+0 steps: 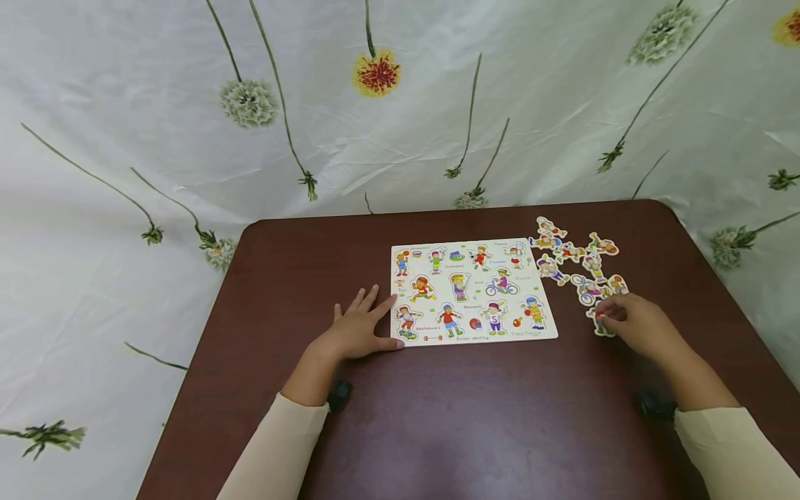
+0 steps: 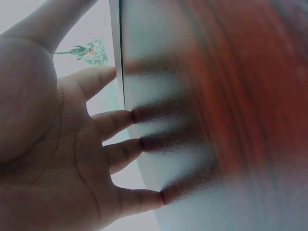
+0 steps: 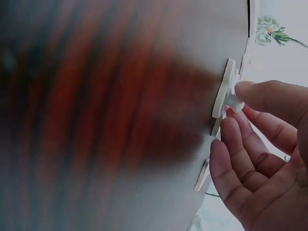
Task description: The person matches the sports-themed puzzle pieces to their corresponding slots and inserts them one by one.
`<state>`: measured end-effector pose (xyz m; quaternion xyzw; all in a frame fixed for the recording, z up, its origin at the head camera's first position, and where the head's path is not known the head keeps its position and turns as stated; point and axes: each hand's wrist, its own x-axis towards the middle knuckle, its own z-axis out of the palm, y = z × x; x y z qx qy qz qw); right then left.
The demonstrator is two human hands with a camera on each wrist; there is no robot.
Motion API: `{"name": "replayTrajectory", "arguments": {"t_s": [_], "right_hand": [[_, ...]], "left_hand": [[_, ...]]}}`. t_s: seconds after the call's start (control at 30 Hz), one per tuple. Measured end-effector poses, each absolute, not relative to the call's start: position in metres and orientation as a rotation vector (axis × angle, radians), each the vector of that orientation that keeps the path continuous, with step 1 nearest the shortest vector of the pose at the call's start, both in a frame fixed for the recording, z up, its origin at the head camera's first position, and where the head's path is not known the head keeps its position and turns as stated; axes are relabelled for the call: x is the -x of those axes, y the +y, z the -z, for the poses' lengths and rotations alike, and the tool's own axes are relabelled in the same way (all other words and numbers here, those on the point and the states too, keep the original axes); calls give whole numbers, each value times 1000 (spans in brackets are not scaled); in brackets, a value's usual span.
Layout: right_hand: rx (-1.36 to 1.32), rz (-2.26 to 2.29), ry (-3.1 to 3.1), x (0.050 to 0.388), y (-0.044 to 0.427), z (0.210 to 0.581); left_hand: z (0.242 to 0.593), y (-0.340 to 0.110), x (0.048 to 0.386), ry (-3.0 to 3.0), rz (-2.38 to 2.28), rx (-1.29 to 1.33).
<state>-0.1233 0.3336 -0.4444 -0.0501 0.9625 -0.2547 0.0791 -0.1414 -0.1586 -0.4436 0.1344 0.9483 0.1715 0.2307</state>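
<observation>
A white puzzle board point(image 1: 437, 278) printed with sports figures lies flat on the table. My left hand point(image 1: 357, 330) is spread at its left side, thumb at the lower left corner and fingertips down on the tabletop; in the left wrist view the palm and straight fingers point(image 2: 126, 150) show. At the right, my right hand point(image 1: 637, 325) pinches a figure-shaped puzzle piece point(image 1: 601, 326). From the right wrist, thumb and fingers meet at a pale knob point(image 3: 234, 101) on the piece, which stays low at the table surface. Fingers hide part of its picture.
Several loose figure pieces point(image 1: 553, 267) are spread right of the board, some touching or overlapping. Among them is a bicycle piece point(image 1: 587, 289). The dark brown table point(image 1: 475, 410) ends at the back against a white flower-printed cloth point(image 1: 406, 139).
</observation>
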Motion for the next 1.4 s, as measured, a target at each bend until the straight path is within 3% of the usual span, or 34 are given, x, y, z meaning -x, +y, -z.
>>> {"name": "replayTrajectory", "arguments": {"t_s": [0.5,1.4], "right_hand": [[248,796,2922,126,315,437],[836,855,2753,155,128,444]], "left_hand": [[442,-158,141,2603,-487,-362],[443,-159,140,2607,-483,-366]]}}
